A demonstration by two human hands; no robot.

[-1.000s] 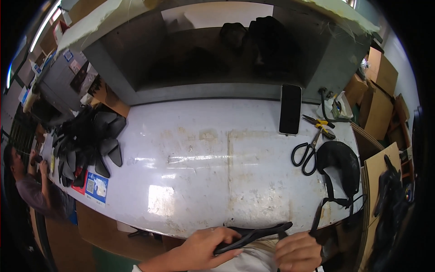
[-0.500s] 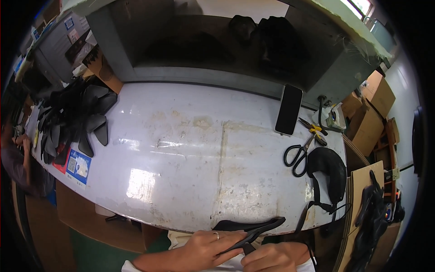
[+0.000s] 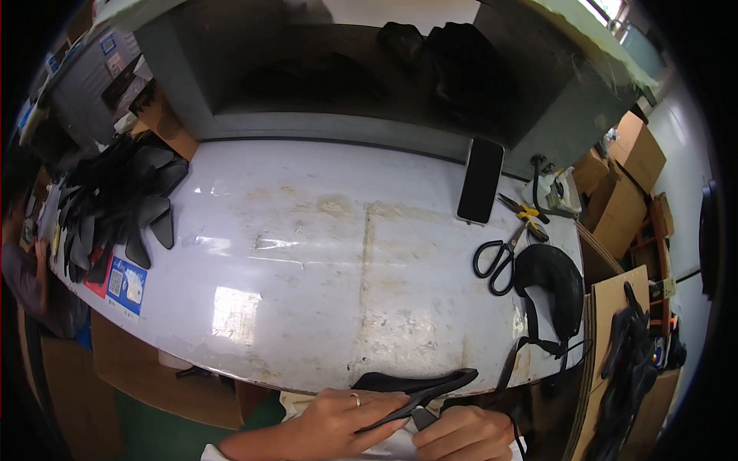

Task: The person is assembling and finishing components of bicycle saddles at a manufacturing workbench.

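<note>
The left hand (image 3: 338, 422) is wearing a ring (image 3: 356, 399) and pinching a folded black piece (image 3: 438, 390), its fingers closing over the top and its thumb lying lower down. That black piece is sitting at the near edge of the worktop (image 3: 300, 315), in front of the person's body, with one flap resting toward the worktop and a pointed end reaching to the right. The right hand (image 3: 465, 438) is curling into a loose fist just beside it, and a small dark tab (image 3: 423, 417) is poking out from its fingers; whether the tab is joining the black piece cannot be told.

On the right side of the worktop, a curved black pouch (image 3: 557, 284) is lying with its strap (image 3: 523, 353) trailing toward the near edge. Black-handled scissors (image 3: 496, 265) are lying just beside the pouch, yellow-handled pliers (image 3: 530, 215) are resting near them, and a phone (image 3: 481, 180) is lying face up against the grey cabinet (image 3: 323, 127). On the far left, a heap of black pieces (image 3: 115, 200) is spreading over the worktop, partly covering a red card (image 3: 98, 280) next to a blue card (image 3: 127, 284). Beyond the left edge, a co-worker (image 3: 31, 284) is sitting. Cardboard boxes (image 3: 642, 157) are standing off to the right.
</note>
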